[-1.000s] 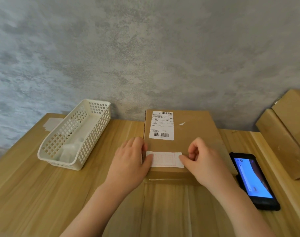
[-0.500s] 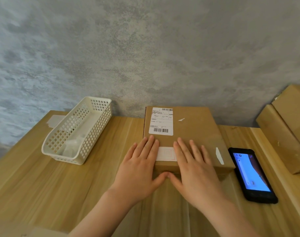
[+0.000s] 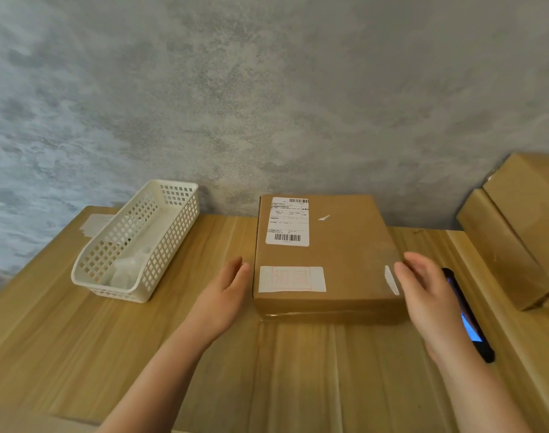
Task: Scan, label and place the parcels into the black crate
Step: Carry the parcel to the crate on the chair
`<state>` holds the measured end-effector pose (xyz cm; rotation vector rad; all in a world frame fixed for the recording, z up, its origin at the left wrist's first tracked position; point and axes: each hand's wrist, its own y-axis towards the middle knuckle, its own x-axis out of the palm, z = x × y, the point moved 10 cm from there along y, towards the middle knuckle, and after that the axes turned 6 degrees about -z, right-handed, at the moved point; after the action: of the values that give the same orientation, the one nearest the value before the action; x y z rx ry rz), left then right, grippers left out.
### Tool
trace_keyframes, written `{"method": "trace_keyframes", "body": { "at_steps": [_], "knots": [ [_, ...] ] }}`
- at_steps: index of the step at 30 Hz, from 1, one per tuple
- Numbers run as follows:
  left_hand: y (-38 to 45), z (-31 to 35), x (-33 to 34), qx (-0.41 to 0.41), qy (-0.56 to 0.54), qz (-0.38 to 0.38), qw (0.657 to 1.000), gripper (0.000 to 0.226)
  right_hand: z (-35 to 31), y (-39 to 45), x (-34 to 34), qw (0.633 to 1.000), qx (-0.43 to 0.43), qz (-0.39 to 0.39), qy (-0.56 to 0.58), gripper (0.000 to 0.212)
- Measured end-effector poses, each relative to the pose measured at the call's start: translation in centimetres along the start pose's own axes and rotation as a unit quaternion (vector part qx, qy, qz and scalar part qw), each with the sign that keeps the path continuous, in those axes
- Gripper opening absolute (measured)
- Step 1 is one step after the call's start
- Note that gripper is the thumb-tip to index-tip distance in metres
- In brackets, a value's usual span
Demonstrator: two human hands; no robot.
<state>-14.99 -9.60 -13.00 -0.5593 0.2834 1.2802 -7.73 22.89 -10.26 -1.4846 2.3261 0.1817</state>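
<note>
box (image 3: 326, 264): stiff cardboard, flat, probably light; label (image 3: 292, 279) stuck on top
grip: opposite side walls
left hand (image 3: 224, 295): fingers straight, together, beside left wall
right hand (image 3: 429, 289): fingers relaxed, at right edge, contact unclear

Matt brown cardboard parcel (image 3: 345, 264) up front, its face dull, with a strip of glossy clear tape catching light along the near edge. Two smooth white paper labels on top: the printed barcode shipping label (image 3: 288, 221) and the plain rectangular sticker with faint red print (image 3: 292, 279). Underneath, pale wood-grain table (image 3: 79, 345), smooth with a soft sheen. White lattice plastic basket (image 3: 148, 245), slightly glossy. Black phone (image 3: 473, 326), glassy, shiny screen. Behind, mottled grey wall (image 3: 267, 89), rough and matt like plaster.
</note>
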Motion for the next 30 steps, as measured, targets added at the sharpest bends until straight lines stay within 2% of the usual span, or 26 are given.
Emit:
{"method": "trace_keyframes", "body": {
  "at_steps": [2, 4, 5, 6, 7, 9, 15, 20, 22, 24, 25, 26, 28, 30],
  "knots": [
    [0.5, -0.4, 0.8, -0.013, -0.014, -0.009, 1.0, 0.057, 2.8, 0.8, 0.4, 0.991, 0.094, -0.041, 0.088, 0.05],
    [0.9, -1.3, 1.7, -0.043, -0.07, -0.026, 0.996, 0.066, 5.4, 1.4, 0.8, 0.978, 0.144, -0.054, 0.141, 0.068],
    [1.1, -1.8, 2.1, -0.055, -0.103, -0.033, 0.993, 0.074, 5.8, 1.4, 0.9, 0.971, 0.16, -0.052, 0.172, 0.07],
    [1.3, -2.2, 2.6, -0.065, -0.135, -0.04, 0.988, 0.08, 5.7, 1.2, 1.2, 0.964, 0.169, -0.052, 0.197, 0.063],
    [1.5, -2.5, 3.0, -0.07, -0.166, -0.045, 0.983, 0.081, 5.3, 1.1, 1.4, 0.96, 0.171, -0.06, 0.214, 0.053],
    [1.7, -2.6, 3.9, -0.062, -0.216, -0.058, 0.973, 0.069, 5.1, 0.9, 1.8, 0.954, 0.175, -0.066, 0.234, 0.042],
    [0.9, -1.4, 4.6, -0.035, -0.326, -0.029, 0.944, 0.047, 4.7, 0.3, 2.2, 0.947, 0.18, -0.059, 0.26, 0.047],
    [0.3, -2.3, 3.0, -0.034, -0.411, 0.038, 0.91, 0.037, 4.2, 0.1, 3.0, 0.913, 0.181, -0.1, 0.351, 0.041],
    [0.1, -1.9, 2.2, -0.017, -0.432, 0.039, 0.901, 0.028, 3.6, 0.0, 3.2, 0.91, 0.159, -0.107, 0.369, 0.037],
    [-0.2, -1.3, 1.5, -0.001, -0.446, 0.029, 0.895, 0.021, 3.2, 0.0, 3.6, 0.907, 0.139, -0.105, 0.383, 0.046],
    [-0.6, -1.0, 1.1, 0.005, -0.453, 0.028, 0.891, 0.02, 3.1, 0.0, 3.9, 0.906, 0.133, -0.104, 0.389, 0.052],
    [-0.9, -1.1, 0.7, 0.008, -0.46, 0.033, 0.887, 0.019, 2.8, -0.1, 4.2, 0.907, 0.128, -0.102, 0.388, 0.046],
    [-1.4, -1.8, -0.4, 0.009, -0.47, 0.049, 0.881, 0.022, 1.7, -0.5, 5.5, 0.905, 0.103, -0.13, 0.392, 0.022],
    [-2.2, -2.2, -1.8, 0.012, -0.468, 0.057, 0.882, 0.031, 0.8, -0.8, 7.0, 0.902, 0.095, -0.159, 0.389, 0.037]
  ]
}}
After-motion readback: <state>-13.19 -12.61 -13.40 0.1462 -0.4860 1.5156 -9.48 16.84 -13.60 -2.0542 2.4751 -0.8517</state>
